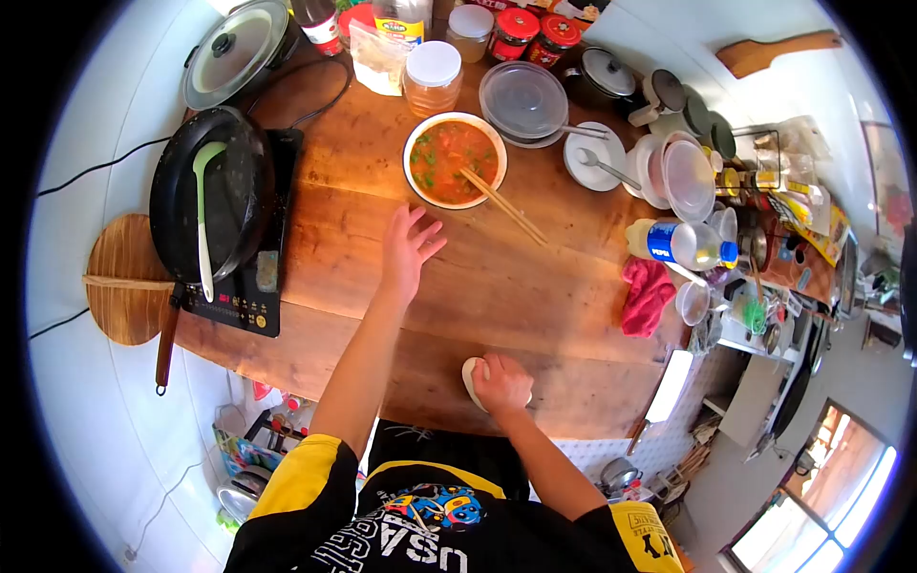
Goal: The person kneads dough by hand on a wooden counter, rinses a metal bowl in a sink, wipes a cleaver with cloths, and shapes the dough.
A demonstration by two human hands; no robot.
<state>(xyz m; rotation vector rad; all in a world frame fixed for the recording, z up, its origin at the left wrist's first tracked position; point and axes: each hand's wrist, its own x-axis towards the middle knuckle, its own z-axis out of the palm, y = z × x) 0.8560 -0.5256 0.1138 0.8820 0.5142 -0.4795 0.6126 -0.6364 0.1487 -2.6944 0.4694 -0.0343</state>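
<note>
Shirt (420,487) foremost, a bowl (408,162) holds soup (441,153) beside left hand (407,250).

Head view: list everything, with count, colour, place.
bowl: 1, white, back centre
chopsticks: 2, tan, in bowl
hob: 1, black, left
pan: 1, black, on hob
spatula: 1, green-white, in pan
lidded pot: 1, grey-black, back left
jars: 4+, white- or red-lidded, back
tub: 1, clear, beside bowl
plate: 1, white, right of tub
spoon: 1, silver, on plate
blue-capped bottle: 1, clear, right
cloth: 1, red, right
clutter: uncountable, mixed, around edges
disc: 1, cream, front centre
left hand: 1, bare, near bowl
right hand: 1, bare, on disc
</note>
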